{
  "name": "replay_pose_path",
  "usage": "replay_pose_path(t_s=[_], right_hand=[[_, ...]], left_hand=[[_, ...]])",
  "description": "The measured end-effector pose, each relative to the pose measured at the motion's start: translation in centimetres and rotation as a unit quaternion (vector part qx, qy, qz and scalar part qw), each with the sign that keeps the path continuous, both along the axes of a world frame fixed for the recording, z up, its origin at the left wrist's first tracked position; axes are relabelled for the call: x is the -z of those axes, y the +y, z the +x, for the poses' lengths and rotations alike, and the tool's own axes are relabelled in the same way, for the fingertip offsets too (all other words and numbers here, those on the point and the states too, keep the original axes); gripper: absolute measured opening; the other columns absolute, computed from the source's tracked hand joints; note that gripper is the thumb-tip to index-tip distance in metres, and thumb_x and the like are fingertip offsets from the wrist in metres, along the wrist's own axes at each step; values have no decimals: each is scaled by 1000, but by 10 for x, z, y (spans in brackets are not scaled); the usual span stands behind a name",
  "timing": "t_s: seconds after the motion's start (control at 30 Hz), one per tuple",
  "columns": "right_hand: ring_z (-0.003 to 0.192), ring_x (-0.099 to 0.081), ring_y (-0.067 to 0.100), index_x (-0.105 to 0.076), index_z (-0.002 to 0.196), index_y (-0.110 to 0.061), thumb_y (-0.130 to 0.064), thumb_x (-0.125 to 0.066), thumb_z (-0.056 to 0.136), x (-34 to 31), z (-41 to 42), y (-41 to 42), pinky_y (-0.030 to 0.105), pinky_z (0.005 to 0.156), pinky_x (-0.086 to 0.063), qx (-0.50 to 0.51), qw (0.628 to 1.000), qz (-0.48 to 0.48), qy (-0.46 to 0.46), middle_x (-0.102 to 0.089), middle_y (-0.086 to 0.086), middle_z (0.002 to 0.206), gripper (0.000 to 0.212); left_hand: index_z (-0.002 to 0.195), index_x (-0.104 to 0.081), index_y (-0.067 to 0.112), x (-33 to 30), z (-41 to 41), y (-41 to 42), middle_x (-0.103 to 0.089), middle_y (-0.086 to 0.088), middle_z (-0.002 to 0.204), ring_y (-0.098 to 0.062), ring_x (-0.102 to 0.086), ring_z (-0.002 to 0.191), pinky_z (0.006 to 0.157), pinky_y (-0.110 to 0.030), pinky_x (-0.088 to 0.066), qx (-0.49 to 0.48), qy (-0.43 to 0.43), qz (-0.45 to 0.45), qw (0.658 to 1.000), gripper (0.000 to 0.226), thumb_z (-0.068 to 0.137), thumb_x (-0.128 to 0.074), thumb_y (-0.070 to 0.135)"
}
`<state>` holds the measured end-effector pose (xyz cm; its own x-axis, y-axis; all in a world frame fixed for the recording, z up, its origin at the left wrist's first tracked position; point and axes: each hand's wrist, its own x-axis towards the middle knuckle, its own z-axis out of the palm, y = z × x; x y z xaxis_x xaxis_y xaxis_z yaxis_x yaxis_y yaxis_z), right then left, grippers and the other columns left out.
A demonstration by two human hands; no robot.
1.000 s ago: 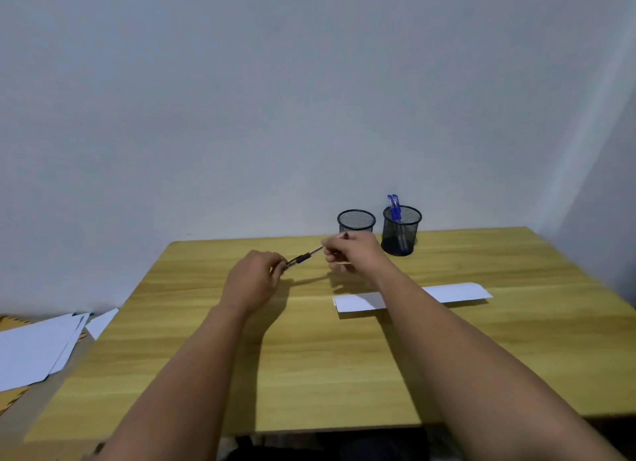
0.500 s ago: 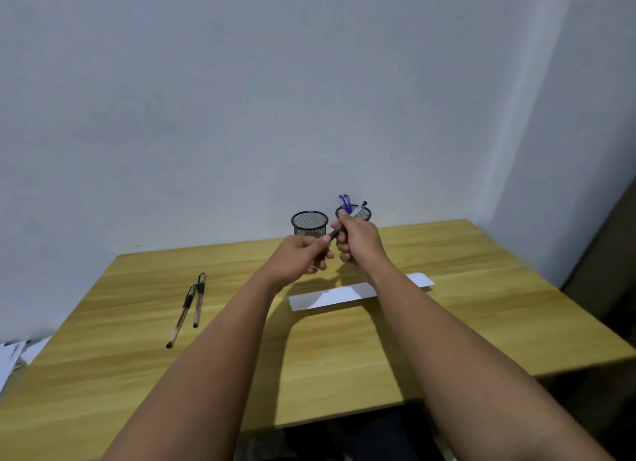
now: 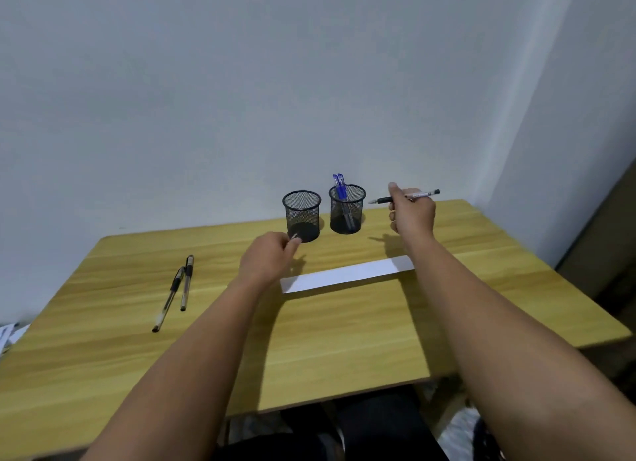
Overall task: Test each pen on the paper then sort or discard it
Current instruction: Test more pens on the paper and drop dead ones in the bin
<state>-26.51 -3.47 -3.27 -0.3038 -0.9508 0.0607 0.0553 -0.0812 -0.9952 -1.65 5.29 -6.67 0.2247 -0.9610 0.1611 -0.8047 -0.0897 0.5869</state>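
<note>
My right hand (image 3: pixel 411 213) holds an uncapped black pen (image 3: pixel 421 195) level in the air, tip pointing left, right of the two mesh cups. My left hand (image 3: pixel 266 261) pinches a small pale piece, seemingly the pen's cap (image 3: pixel 295 236), in front of the left mesh cup (image 3: pixel 302 220), which looks empty. The right mesh cup (image 3: pixel 347 208) holds two blue pens (image 3: pixel 339 186). A white paper strip (image 3: pixel 346 274) lies on the wooden table (image 3: pixel 327 340) between my forearms. Two black pens (image 3: pixel 179 287) lie on the table's left part.
The table stands against a pale wall, with a corner at the right. White papers (image 3: pixel 7 333) show past the table's left edge. Dark trousers show below the near edge.
My hands were together on the pen; they have now pulled apart, the right carrying the pen to the right, the left dropping toward the table with the cap. The view shifted right.
</note>
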Motion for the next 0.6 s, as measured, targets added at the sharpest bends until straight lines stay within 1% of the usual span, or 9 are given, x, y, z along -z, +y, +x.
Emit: replay_pose_path(t_s=[0.07,0.13,0.2,0.27,0.33,0.4,0.47,0.53,0.6], right_hand=[[55,-60,14,-69,91,-18,-37,-63,107,8,5,10,22,46,-46,-22,995,-47,87,-73,-2,75,25],[62,-69,14,-74,96,-25,-40,-61,107,23,12,24,24,53,-55,-51,982,-87,162,-79,-3,83,22],[81,-76,15,-76,101,-32,-35,-68,102,43,17,36,31,69,-61,-81,956,-131,248,-81,-5,92,9],[99,-72,19,-76,117,-27,-27,-73,98,66,21,45,36,83,-59,-127,909,-155,365,-79,-3,108,19],[109,-66,22,-71,129,-22,-23,-73,98,87,23,53,39,88,-55,-163,862,-144,458,-74,0,119,31],[111,-64,26,-70,127,-20,-20,-72,97,102,22,58,43,91,-53,-168,837,-151,499,-71,1,118,30],[110,-63,26,-71,124,-18,-19,-73,96,110,20,60,45,92,-52,-164,838,-160,496,-71,1,117,27],[110,-63,25,-70,123,-18,-19,-73,96,108,19,59,42,92,-52,-160,840,-162,492,-70,1,117,27],[109,-63,24,-70,123,-18,-19,-73,96,108,20,58,42,91,-52,-158,839,-163,494,-70,1,117,27]], left_hand=[[90,-70,18,15,21,1,-67,-6,89,-33,-63,91,78,-39,-50,-68,-116,11,991,32,99,-50,42],[102,-71,17,30,37,4,-62,-9,104,-34,-59,102,85,-44,-48,-88,-196,36,976,29,98,-49,36],[111,-70,16,40,45,8,-58,-8,112,-33,-54,109,88,-46,-46,-90,-239,70,964,30,98,-48,32],[116,-68,16,44,46,12,-57,-9,116,-33,-52,113,90,-47,-45,-92,-259,84,958,32,98,-46,31],[121,-65,17,45,44,16,-58,-10,121,-34,-51,114,92,-48,-44,-90,-266,51,958,34,98,-46,32],[128,-64,18,47,39,18,-62,-10,123,-35,-54,113,91,-47,-44,-66,-244,-31,967,37,97,-50,34],[128,-67,18,49,32,21,-64,-5,123,-32,-56,112,89,-43,-48,2,-186,-95,978,37,97,-55,35],[127,-68,20,52,23,26,-63,1,129,-23,-56,118,91,-37,-50,82,-127,-95,984,35,97,-57,34],[131,-66,21,56,16,31,-59,5,140,-18,-53,127,97,-34,-49,135,-117,-74,981,38,98,-55,37]])
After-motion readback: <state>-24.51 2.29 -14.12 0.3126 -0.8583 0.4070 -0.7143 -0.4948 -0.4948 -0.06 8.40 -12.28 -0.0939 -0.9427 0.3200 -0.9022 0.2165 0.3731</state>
